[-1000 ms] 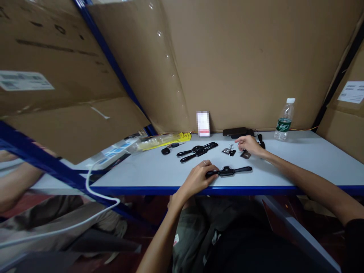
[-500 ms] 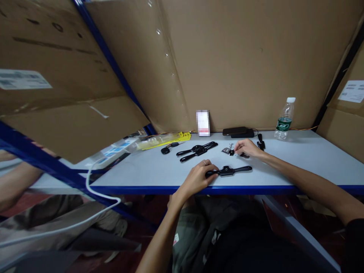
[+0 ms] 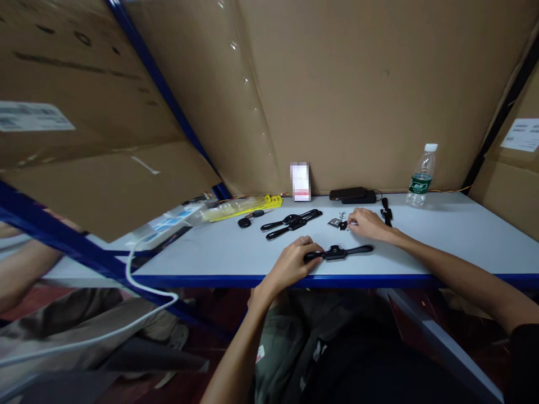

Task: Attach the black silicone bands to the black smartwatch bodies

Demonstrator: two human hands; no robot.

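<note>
A black two-handled tool (image 3: 342, 252) lies near the front edge of the pale table (image 3: 442, 235). My left hand (image 3: 293, 262) grips its left handle. My right hand (image 3: 369, 224) rests palm down farther back, its fingertips touching small metal and black parts (image 3: 338, 224); whatever is under the palm is hidden. Two more black handled tools (image 3: 291, 221) lie side by side behind my left hand.
A water bottle (image 3: 421, 175) stands at the back right, a dark flat case (image 3: 352, 194) and a small white box (image 3: 300, 181) against the cardboard wall. A black key fob (image 3: 245, 221) and yellow packaging (image 3: 242, 206) lie left. Another person's arm (image 3: 19, 269) shows at far left.
My right hand has slid left and down onto the small parts, covering the dark plate that lay beside it. My left hand and the tool have stayed put.
</note>
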